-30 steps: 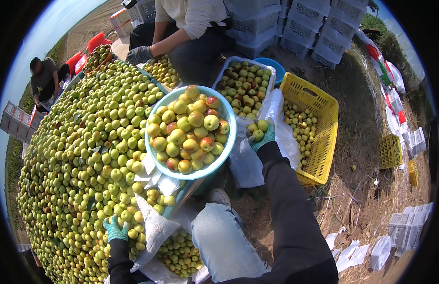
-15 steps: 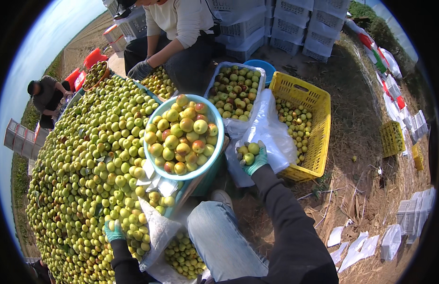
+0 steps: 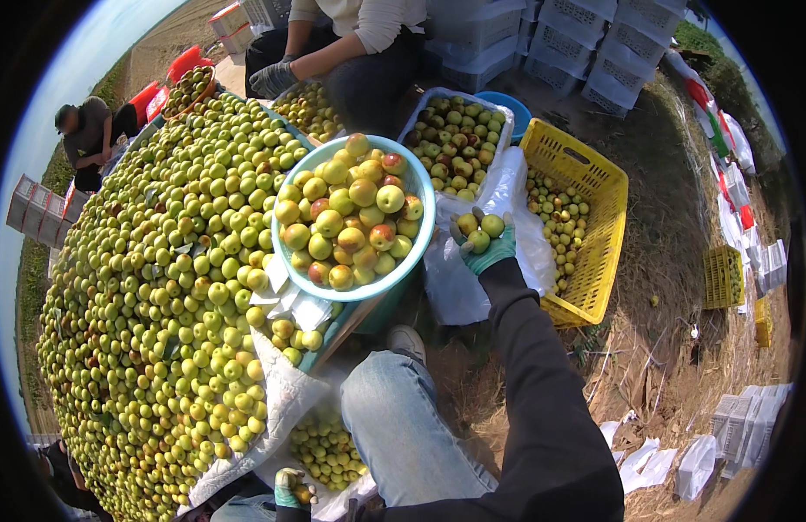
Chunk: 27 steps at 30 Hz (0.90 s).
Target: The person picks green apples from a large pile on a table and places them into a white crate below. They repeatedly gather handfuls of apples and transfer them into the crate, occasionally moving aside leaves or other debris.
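Note:
In my right hand (image 3: 495, 252), gloved in green, a few jujubes (image 3: 478, 240) rest in the curled palm. It hovers over clear plastic sheeting (image 3: 531, 213), beside a yellow crate (image 3: 607, 213). My left hand (image 3: 287, 485), in a similar glove, is low beside my knee, closed around a brownish jujube (image 3: 307, 495). Just beyond it lies a smaller heap of jujubes (image 3: 326, 451). To the left spreads a large mound of green jujubes (image 3: 185, 304). A light-blue basin (image 3: 427, 228), full of larger red-blushed jujubes (image 3: 355, 217), stands at the mound's right edge.
A lined crate of jujubes (image 3: 459, 143) and a blue tub (image 3: 511, 111) stand beyond the sheeting. Across from me sits a person with gloved hands (image 3: 272, 80); another person (image 3: 90, 143) works at far left. Stacked crates (image 3: 568, 39) rise behind. White padded cloth (image 3: 285, 396) edges the mound.
My left hand has left the mound, moving down and right to the lower heap, and now holds a brownish jujube. My right hand keeps its jujubes, slightly higher and farther right. The view has shifted.

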{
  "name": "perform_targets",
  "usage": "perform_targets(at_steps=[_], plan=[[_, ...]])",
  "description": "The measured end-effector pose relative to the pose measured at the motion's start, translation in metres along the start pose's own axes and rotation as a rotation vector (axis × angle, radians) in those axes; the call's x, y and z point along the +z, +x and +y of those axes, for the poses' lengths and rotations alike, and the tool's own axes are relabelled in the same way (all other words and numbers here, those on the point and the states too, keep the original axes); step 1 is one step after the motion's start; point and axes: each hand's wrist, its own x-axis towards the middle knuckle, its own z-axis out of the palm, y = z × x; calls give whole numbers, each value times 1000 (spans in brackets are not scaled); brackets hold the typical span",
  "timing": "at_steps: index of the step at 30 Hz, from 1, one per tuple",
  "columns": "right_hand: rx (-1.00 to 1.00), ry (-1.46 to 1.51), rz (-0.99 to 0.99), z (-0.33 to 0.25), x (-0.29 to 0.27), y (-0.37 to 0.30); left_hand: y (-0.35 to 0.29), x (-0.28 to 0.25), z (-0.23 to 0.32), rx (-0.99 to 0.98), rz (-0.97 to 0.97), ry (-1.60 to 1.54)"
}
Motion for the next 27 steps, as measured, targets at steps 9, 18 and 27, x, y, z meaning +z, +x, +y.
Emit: perform_targets(at_steps=[9,18,27], plan=[[-170,-289,174,-19,8,72,1,15,-11,-165,280,45],[-387,-451,387,-63,19,132,2,-2,-18,-101,415,101],[-151,-593,113,-7,-18,-71,34,-38,-48,145,494,285]])
